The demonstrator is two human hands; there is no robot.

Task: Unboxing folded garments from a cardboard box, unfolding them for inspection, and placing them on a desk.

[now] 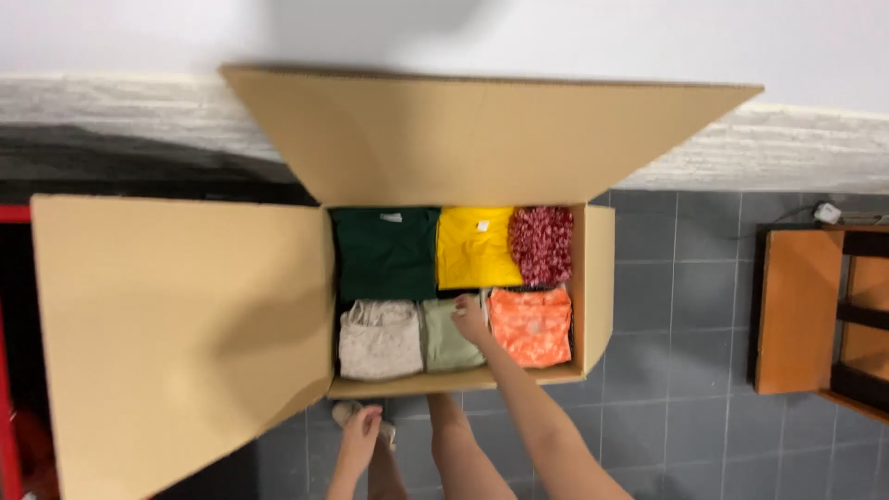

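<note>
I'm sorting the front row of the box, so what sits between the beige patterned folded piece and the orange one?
In the head view, a pale green folded garment lies between the beige patterned one and the orange one; the right hand rests on its edge.

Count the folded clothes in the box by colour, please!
Green: 2, dark and pale
Yellow: 1
Red patterned: 1
Orange: 1
Beige: 1
Total: 6

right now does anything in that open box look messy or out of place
Nothing stands out. The open brown cardboard box holds six folded garments in two tidy rows: dark green, yellow and red patterned behind; beige, pale green and orange in front. The right hand rests on the pale green one.
</note>
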